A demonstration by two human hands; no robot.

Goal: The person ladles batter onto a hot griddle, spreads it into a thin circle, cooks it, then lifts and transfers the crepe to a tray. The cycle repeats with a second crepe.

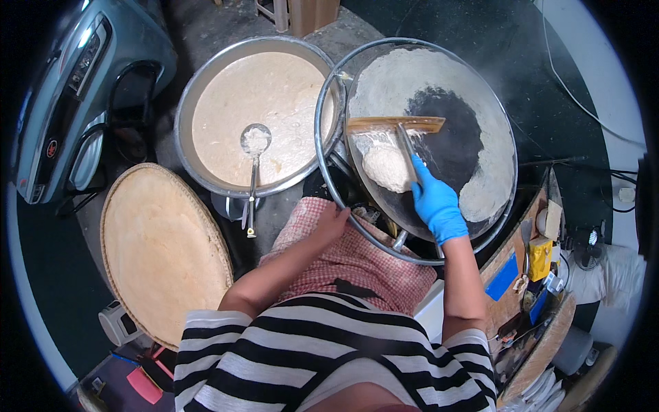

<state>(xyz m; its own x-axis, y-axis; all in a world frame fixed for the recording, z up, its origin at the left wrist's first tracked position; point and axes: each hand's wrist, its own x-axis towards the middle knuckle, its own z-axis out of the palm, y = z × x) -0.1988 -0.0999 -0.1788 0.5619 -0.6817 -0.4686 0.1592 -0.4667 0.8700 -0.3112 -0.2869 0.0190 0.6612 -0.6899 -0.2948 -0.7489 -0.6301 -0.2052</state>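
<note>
Apparent small food workshop: wide round silver metal basin [180, 130] holding pale beige batter [240, 96]; large round black griddle [454, 130] inside grey tubular metal ring [318, 134]; broad round beige flatbread [165, 254]. Light blue-grey vehicle [134, 34] close by, garage-like.

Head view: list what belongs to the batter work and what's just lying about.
Apparently in use:
T-shaped wooden-bladed spreader in the blue-gloved right hand
pale batter lump
round black griddle
round silvery metal basin
long-handled metal ladle
perhaps the round tan braided-rim disc

Seemingly lying about:
small yellow box
flat blue rectangle
flat pink object
</note>
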